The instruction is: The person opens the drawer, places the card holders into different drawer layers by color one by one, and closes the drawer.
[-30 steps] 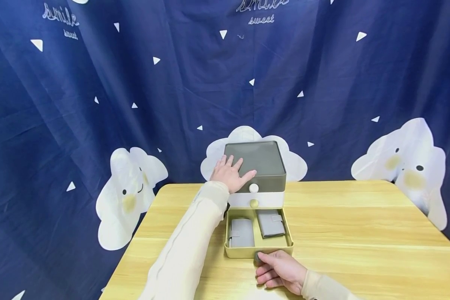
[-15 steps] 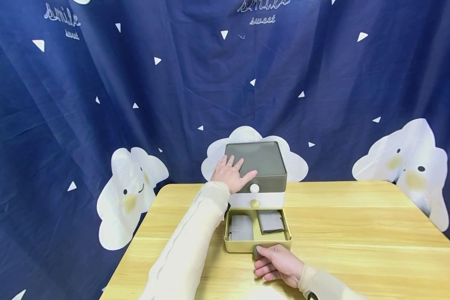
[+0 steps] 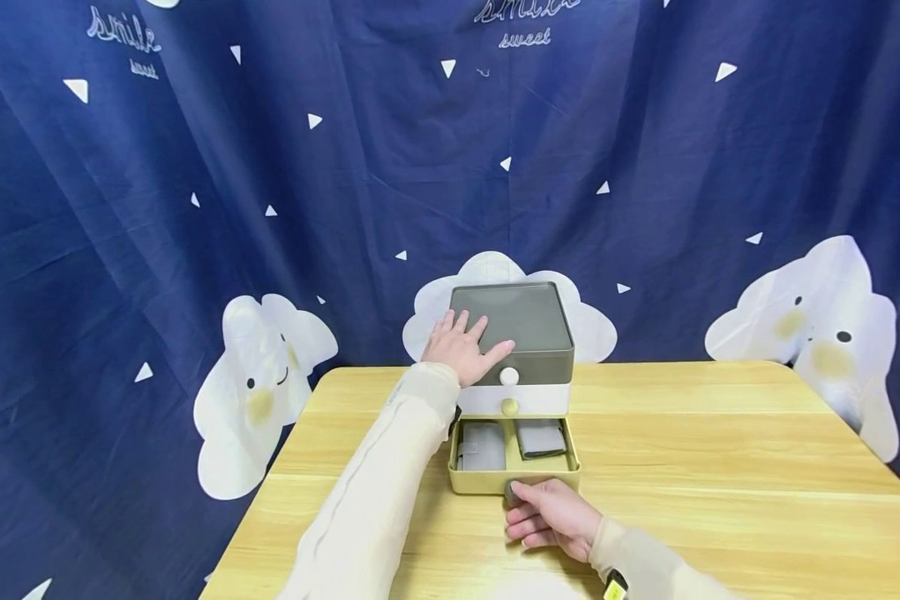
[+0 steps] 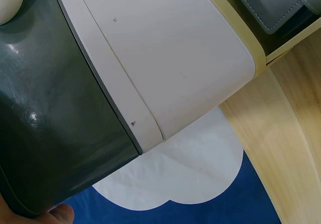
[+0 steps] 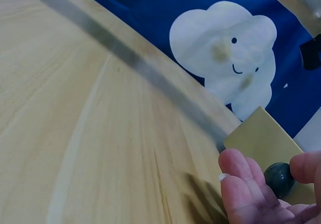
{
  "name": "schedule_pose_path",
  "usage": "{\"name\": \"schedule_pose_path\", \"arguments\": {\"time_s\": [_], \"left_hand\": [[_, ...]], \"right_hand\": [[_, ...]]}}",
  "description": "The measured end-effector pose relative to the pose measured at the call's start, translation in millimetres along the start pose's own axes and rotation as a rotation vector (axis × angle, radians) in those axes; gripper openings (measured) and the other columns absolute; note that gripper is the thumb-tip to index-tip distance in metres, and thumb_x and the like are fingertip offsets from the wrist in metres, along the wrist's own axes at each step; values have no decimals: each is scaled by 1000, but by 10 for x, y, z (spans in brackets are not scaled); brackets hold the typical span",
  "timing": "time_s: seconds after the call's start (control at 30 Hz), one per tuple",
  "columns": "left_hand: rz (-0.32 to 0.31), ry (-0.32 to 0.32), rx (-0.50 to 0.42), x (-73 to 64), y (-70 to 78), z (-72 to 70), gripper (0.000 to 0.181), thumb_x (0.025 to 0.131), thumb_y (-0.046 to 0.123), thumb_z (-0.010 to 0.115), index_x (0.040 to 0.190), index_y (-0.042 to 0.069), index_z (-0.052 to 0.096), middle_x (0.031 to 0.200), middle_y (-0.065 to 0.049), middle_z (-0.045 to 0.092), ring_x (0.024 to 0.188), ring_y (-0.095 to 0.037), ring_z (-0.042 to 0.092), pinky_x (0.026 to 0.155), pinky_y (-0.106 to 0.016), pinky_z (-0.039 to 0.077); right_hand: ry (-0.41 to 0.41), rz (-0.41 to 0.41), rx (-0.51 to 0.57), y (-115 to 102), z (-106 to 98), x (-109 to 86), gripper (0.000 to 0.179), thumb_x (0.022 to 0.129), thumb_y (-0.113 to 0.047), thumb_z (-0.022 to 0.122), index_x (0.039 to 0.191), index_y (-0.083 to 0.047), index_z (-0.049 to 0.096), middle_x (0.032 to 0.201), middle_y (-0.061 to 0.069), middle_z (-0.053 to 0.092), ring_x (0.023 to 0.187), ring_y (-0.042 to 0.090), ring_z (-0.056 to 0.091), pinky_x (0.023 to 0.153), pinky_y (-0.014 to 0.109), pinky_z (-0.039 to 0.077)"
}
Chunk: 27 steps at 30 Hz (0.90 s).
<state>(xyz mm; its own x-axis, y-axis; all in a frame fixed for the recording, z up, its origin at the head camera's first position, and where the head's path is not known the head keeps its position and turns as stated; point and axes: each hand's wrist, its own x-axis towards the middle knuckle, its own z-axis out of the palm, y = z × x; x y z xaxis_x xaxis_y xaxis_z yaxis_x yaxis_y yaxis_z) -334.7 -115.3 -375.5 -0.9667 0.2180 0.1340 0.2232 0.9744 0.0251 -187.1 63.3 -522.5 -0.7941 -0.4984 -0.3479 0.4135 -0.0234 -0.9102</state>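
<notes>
A small drawer box stands on the table, with a dark grey top section (image 3: 521,321), a white middle section (image 3: 536,398) and a yellow bottom drawer (image 3: 468,482) pulled partway out. Two grey wallet-like cases lie in that drawer, the left case (image 3: 483,446) and the right case (image 3: 542,437). My left hand (image 3: 461,350) rests with spread fingers on the left front of the grey top. Down at the drawer front, my right hand (image 3: 557,515) pinches the dark round knob (image 5: 279,180) between thumb and fingers.
The wooden table (image 3: 705,467) extends to both sides of the box. Behind it hangs a dark blue curtain (image 3: 375,167) with white clouds and triangles. The upper sections carry a white knob (image 3: 509,377) and a yellow knob (image 3: 509,407).
The yellow drawer has slid inward, toward the box, with my right hand moving along on its knob. Less of the two cases shows. My left hand has stayed in place.
</notes>
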Motion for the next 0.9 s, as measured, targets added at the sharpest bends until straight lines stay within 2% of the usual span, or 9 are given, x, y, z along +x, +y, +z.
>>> {"name": "schedule_pose_path", "arguments": {"time_s": [0.5,0.9], "left_hand": [[2,22,1,4,-11,18,95,72,84,3,144,28,30,148,-9,23,137,-32,9,108,-46,10],[-1,13,-7,-10,2,-7,94,73,83,5,144,28,30,148,-9,23,137,-32,9,108,-46,9]], "right_hand": [[27,1,-12,-52,-21,116,50,91,-37,52,105,11,54,84,16,66,68,20,66,55,30,53],[45,-3,3,-87,-60,245,50,90,-36,54,107,11,54,84,16,67,69,21,66,58,31,53]]}}
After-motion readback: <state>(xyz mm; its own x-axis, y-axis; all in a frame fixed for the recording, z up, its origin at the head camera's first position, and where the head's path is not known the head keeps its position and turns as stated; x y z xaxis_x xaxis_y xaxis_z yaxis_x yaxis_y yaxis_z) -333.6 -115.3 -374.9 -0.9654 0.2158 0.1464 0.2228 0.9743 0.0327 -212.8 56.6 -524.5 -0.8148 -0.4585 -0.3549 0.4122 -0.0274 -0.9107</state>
